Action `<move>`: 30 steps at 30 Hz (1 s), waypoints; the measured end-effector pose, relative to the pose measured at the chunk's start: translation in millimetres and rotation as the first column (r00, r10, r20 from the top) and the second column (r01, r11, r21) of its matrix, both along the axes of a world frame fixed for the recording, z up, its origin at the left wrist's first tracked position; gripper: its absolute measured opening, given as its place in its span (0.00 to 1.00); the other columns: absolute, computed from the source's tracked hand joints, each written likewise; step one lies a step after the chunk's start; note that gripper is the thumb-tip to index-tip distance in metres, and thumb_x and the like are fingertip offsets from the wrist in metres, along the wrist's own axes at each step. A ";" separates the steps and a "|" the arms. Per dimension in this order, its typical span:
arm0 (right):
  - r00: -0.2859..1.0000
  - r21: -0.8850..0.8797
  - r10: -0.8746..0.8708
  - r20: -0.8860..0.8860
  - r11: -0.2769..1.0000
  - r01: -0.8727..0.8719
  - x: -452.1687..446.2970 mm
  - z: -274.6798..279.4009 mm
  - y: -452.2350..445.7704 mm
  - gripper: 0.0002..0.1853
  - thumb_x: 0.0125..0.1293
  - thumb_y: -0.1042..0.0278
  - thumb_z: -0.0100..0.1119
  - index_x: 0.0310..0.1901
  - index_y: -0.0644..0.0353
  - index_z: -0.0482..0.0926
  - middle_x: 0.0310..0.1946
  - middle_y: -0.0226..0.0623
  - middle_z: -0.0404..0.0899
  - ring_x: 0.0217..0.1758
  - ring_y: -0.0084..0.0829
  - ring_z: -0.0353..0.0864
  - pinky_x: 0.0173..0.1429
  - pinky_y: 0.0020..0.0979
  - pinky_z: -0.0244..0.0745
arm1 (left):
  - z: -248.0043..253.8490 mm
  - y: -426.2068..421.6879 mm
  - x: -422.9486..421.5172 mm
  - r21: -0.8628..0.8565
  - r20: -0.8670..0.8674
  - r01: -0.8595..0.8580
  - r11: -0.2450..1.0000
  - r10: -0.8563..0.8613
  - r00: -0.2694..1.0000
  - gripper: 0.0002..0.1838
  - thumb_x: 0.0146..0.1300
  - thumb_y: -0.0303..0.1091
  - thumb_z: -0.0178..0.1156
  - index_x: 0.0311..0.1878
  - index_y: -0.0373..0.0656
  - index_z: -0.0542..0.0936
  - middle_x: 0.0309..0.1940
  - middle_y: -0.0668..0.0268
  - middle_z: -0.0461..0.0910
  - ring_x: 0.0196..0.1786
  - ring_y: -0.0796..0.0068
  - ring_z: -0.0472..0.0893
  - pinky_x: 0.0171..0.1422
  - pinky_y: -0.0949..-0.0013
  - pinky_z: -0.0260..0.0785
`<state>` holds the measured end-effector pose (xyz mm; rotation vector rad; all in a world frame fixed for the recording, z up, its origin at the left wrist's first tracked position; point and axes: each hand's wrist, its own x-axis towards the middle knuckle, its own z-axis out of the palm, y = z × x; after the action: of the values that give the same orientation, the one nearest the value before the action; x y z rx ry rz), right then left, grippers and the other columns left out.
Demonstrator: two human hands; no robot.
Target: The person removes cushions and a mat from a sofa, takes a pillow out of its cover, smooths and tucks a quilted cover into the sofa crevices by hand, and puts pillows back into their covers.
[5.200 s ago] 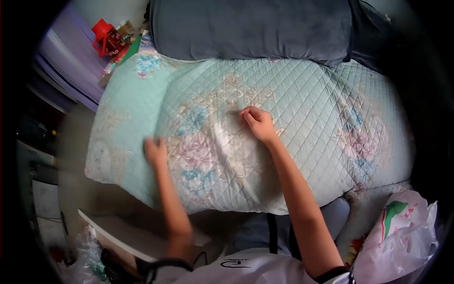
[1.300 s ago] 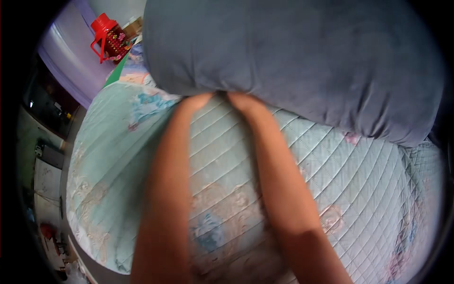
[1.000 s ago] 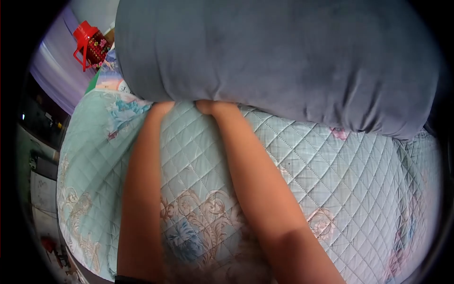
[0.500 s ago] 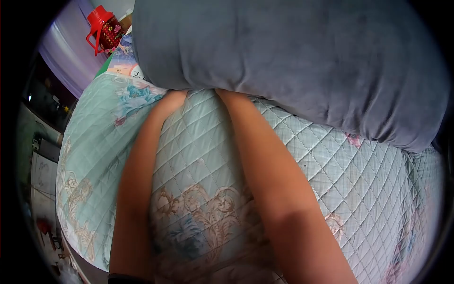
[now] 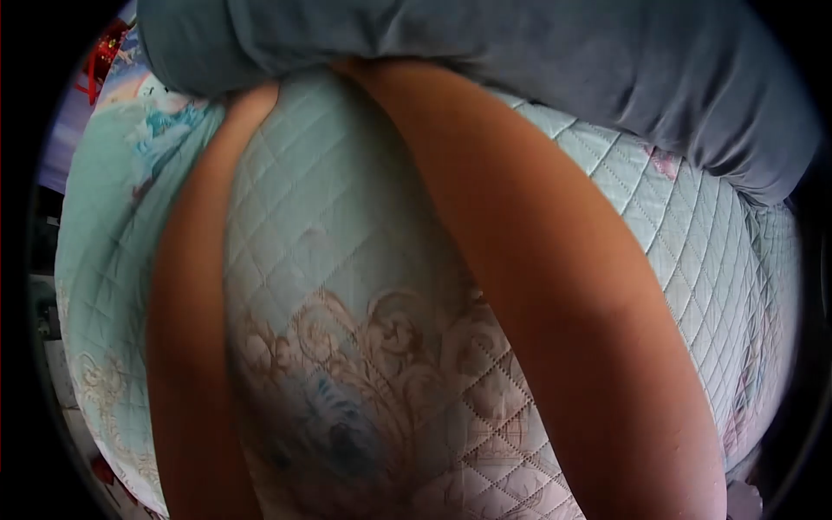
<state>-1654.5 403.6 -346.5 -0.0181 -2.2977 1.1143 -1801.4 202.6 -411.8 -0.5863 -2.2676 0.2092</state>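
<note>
A quilted pale green cover with a floral pattern spreads beneath both arms. Across its far side lies a large grey padded bundle. My left hand reaches to the lower edge of the bundle, where only the back of the hand near the wrist shows. To its right, my right hand also goes in at the bundle's lower edge. The fingers of both hands are hidden beneath or behind the grey fabric, so their grip cannot be made out.
A red flask stands at the upper left, partly cut off by the view's dark rim. Beside the bundle's left end is a colourful printed cloth. A pale plastic bag edge shows at the lower right.
Both hands have gone from above the middle of the cover to the grey bundle's lower edge. Since half a second ago, the view has shifted, with the bundle and flask now higher in it.
</note>
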 end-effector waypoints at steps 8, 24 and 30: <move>0.990 0.447 0.140 -0.007 0.886 -0.122 29.3 12.8 6.3 0.27 0.63 0.55 0.37 0.62 0.57 0.56 0.64 0.41 0.53 0.69 0.39 0.48 0.70 0.36 0.41 | 19.7 16.1 23.9 0.212 0.206 -0.021 0.977 -0.024 0.978 0.26 0.62 0.44 0.41 0.60 0.40 0.61 0.61 0.51 0.60 0.63 0.55 0.60 0.65 0.60 0.51; 0.957 0.565 0.172 0.235 0.777 -0.278 170.7 46.5 -1.3 0.37 0.59 0.40 0.38 0.62 0.61 0.57 0.64 0.51 0.52 0.68 0.46 0.49 0.69 0.40 0.42 | 131.9 32.1 189.0 -0.050 0.866 -0.239 0.970 0.161 0.472 0.27 0.62 0.42 0.43 0.60 0.34 0.60 0.59 0.46 0.61 0.59 0.49 0.64 0.63 0.58 0.55; 0.944 0.494 0.208 0.257 0.811 -0.313 169.0 45.7 -3.8 0.37 0.57 0.42 0.40 0.62 0.62 0.57 0.63 0.48 0.55 0.67 0.43 0.51 0.69 0.40 0.41 | 136.3 6.7 381.1 0.167 0.628 0.176 0.970 -0.243 0.739 0.29 0.54 0.39 0.50 0.60 0.38 0.62 0.61 0.53 0.60 0.65 0.52 0.56 0.66 0.51 0.44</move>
<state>-1485.5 399.8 -300.9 0.4385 -2.7763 0.5735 -1420.2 209.3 -275.5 -0.9727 -2.8197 -0.2666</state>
